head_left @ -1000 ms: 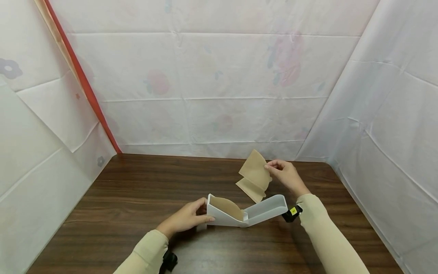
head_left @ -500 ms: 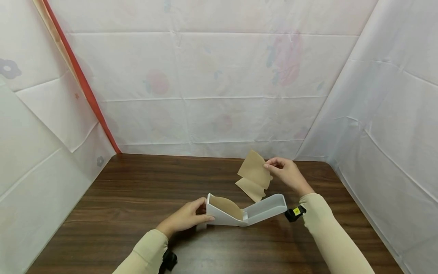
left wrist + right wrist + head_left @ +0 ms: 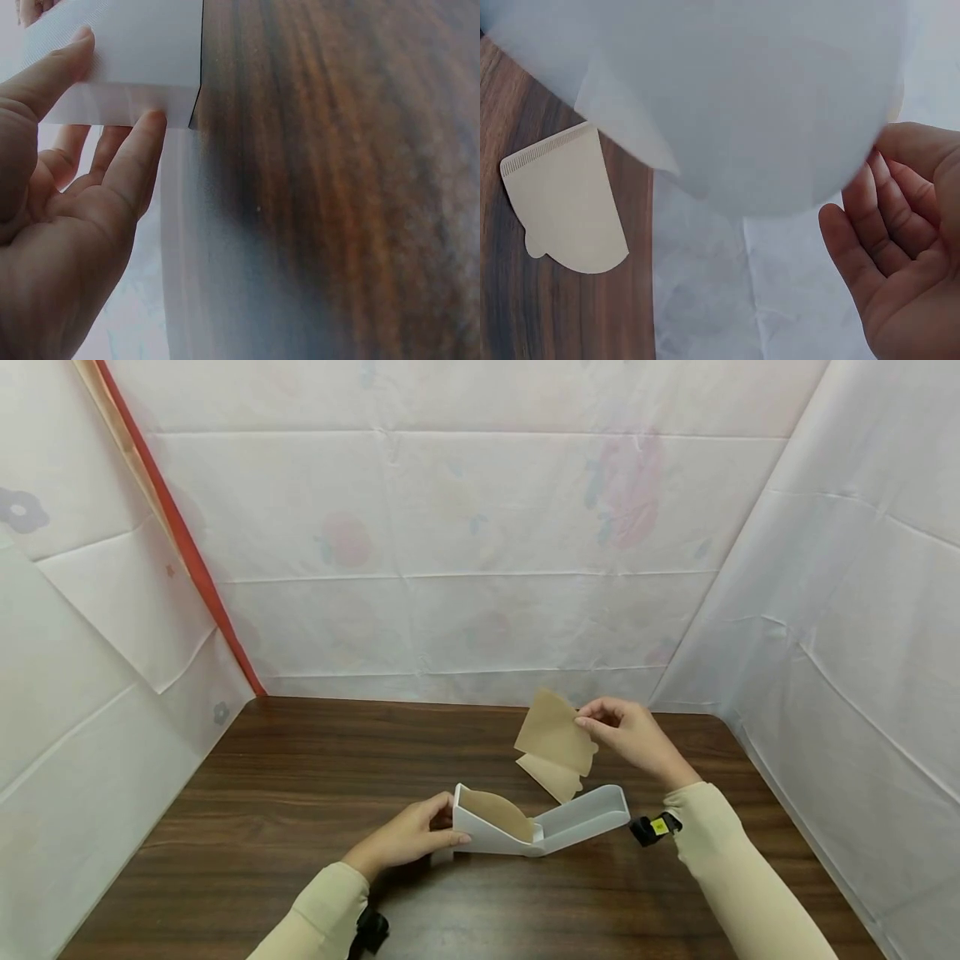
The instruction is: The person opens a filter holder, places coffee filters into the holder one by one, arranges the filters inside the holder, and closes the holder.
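Note:
My right hand (image 3: pixel 630 739) pinches a tan paper coffee filter (image 3: pixel 553 731) by its curved edge, above the far right part of the table. A second coffee filter (image 3: pixel 550 777) lies just below it in the head view; the right wrist view shows its crimped edge and small tab (image 3: pixel 536 244). A white coffee filter box (image 3: pixel 487 835) stands at the middle front, its hinged lid (image 3: pixel 588 817) swung open to the right. Inside it sit more tan filters (image 3: pixel 498 814). My left hand (image 3: pixel 408 835) holds the box's left end, thumb on the near side, fingers against the end.
A dark wood-grain table (image 3: pixel 300 793) bears everything. White patterned sheeting (image 3: pixel 480 527) rises behind the table's far edge and along both sides. A red strip (image 3: pixel 180 535) runs down the left back corner. Black cameras (image 3: pixel 652 828) are strapped at both wrists.
My right hand has risen slightly away from the box, and the held filter has tilted and shifted a little left. The left hand and the box have stayed still.

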`<act>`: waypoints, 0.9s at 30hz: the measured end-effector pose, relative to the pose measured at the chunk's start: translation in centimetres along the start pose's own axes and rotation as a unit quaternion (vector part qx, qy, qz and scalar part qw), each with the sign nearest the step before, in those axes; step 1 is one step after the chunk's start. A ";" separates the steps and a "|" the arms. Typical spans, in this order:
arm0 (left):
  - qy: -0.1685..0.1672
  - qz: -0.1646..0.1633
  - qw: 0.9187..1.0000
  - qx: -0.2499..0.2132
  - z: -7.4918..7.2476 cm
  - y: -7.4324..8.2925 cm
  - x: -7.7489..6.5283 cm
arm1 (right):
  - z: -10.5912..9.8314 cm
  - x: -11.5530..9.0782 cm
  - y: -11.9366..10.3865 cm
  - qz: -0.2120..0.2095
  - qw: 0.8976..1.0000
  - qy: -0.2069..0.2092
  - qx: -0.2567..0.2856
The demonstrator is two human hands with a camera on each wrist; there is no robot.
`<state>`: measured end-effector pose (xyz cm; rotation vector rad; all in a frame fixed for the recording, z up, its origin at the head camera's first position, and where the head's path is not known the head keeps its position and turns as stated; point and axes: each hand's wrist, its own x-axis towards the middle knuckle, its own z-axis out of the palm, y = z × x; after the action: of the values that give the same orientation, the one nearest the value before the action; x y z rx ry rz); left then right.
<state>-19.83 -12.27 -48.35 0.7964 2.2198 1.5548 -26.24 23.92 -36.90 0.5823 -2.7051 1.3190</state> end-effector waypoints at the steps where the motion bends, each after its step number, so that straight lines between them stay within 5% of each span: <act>1: 0.000 0.000 1.000 0.000 0.0 0.0 0.0 | 0.0 -0.1 -0.2 -0.004 1.000 -0.001 -0.001; 8: -0.003 0.004 1.000 -0.004 0.1 0.0 0.1 | -0.4 -1.3 -4.1 -0.019 1.000 -0.010 -0.010; 15: -0.004 0.004 1.000 -0.006 0.1 -0.1 0.1 | -0.1 -0.9 -1.8 -0.058 0.998 -0.013 0.005; 27: -0.007 0.009 1.000 -0.003 0.1 -0.2 0.1 | 0.7 -1.7 -3.5 -0.076 0.995 -0.054 0.042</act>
<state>-19.94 -12.18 -48.55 0.8244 2.2023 1.5589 -23.33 21.86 -35.11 0.8721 -2.6355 1.4044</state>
